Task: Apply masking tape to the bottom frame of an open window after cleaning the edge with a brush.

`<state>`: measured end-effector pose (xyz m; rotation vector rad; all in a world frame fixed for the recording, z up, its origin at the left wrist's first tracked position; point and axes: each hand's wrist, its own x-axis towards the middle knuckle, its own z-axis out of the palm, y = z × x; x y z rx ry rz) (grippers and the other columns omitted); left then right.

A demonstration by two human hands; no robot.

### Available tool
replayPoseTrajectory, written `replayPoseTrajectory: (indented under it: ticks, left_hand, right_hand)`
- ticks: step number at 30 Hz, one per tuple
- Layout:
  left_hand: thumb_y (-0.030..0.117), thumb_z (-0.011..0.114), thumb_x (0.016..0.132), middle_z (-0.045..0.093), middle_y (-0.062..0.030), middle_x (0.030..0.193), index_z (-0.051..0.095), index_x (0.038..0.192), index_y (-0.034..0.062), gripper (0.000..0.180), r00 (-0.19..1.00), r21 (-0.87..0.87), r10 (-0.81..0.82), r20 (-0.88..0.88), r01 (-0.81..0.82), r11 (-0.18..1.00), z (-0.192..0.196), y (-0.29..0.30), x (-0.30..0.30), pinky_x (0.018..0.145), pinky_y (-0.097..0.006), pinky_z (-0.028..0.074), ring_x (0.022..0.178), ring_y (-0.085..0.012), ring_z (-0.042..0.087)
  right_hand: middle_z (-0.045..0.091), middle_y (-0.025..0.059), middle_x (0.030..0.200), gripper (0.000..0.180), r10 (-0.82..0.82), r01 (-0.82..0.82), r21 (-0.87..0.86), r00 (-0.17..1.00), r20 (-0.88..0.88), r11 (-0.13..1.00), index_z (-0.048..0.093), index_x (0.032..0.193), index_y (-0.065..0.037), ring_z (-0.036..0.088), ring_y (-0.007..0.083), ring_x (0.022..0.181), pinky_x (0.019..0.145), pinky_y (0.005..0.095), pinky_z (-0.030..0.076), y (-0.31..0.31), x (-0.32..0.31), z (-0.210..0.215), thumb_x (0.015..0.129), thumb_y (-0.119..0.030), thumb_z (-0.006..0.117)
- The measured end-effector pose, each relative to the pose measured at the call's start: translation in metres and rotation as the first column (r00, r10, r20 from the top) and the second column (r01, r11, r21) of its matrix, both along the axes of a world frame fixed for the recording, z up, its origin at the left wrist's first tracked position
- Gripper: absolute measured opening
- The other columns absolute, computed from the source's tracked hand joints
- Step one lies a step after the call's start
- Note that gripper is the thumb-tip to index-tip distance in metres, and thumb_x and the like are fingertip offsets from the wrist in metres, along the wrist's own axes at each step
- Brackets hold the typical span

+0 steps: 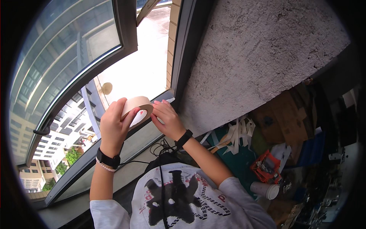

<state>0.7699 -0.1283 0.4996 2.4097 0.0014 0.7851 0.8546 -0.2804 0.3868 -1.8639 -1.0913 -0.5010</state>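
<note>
A wide roll of cream masking tape is held up in front of the open window, tilted so its cardboard core shows. My left hand grips it from the left, the thumb at the inner rim and the fingers over the outside. My right hand is closed against the right side of the roll, fingertips pressed to its edge. Whether they pinch a loose end of tape cannot be seen. Just beyond the right fingers, a small white pointed piece shows against the window frame.
An opened window sash swings outward at left, with buildings and trees outside. A rough grey wall rises at right. Below it lie torn paper strips, cardboard, an orange container and a white-lidded cup. Black cables hang near my chest.
</note>
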Motion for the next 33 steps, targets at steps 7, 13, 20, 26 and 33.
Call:
replayPoseTrajectory:
  ticks: [7,13,20,26,33]
  left_hand:
    - [0.025,0.065,0.079,0.052,-0.0129,0.069,0.053,0.094,0.0006,0.031,0.999,0.091,-0.023,-0.043,0.027,0.996,0.004,0.005,0.002,0.052,-0.033,0.042,0.058,-0.028,0.053]
    - [0.024,0.065,0.079,0.052,-0.0132,0.068,0.053,0.094,0.0005,0.03,0.994,0.175,-0.023,-0.107,0.042,0.984,0.011,0.007,-0.002,0.051,-0.033,0.041,0.059,-0.028,0.053]
    - [0.022,0.063,0.081,0.053,-0.0151,0.07,0.052,0.093,0.0,0.028,0.984,0.102,-0.023,-0.175,0.041,0.994,0.015,0.018,-0.014,0.053,-0.034,0.042,0.06,-0.0294,0.053]
    - [0.023,0.063,0.081,0.052,-0.0155,0.069,0.052,0.092,0.0004,0.027,0.96,0.132,0.024,-0.278,0.014,0.991,0.025,0.031,-0.031,0.053,-0.034,0.041,0.059,-0.03,0.052]
    - [0.02,0.059,0.084,0.055,-0.0166,0.073,0.051,0.093,-0.0021,0.025,0.941,0.203,0.058,-0.333,0.011,0.979,0.025,0.039,-0.046,0.057,-0.032,0.043,0.063,-0.0291,0.054]
  right_hand:
    - [0.058,0.0102,0.103,0.02,0.006,-0.006,0.001,1.0,-0.009,1.0,0.059,0.098,-0.004,0.053,0.0272,0.103,0.095,0.0433,0.037,-0.001,0.001,0.001,0.079,-0.009,0.06]
    - [0.059,0.0097,0.105,0.021,0.024,-0.024,-0.009,0.999,-0.048,1.0,0.06,0.1,-0.004,0.054,0.0265,0.104,0.095,0.0426,0.037,-0.004,0.003,0.003,0.08,-0.011,0.061]
    - [0.059,0.01,0.106,0.024,0.033,-0.035,-0.047,0.998,-0.049,0.998,0.06,0.105,-0.005,0.054,0.0253,0.104,0.096,0.041,0.037,-0.006,0.005,0.005,0.082,-0.013,0.059]
    - [0.06,0.0103,0.106,0.023,0.045,-0.048,-0.051,0.998,-0.05,0.998,0.061,0.104,-0.006,0.054,0.0246,0.104,0.097,0.0402,0.037,-0.005,0.005,0.004,0.083,-0.014,0.058]
    - [0.06,0.0101,0.104,0.021,0.038,-0.039,-0.039,0.999,-0.033,0.998,0.061,0.101,-0.005,0.053,0.0254,0.103,0.096,0.0407,0.037,-0.009,0.007,0.004,0.081,-0.013,0.058]
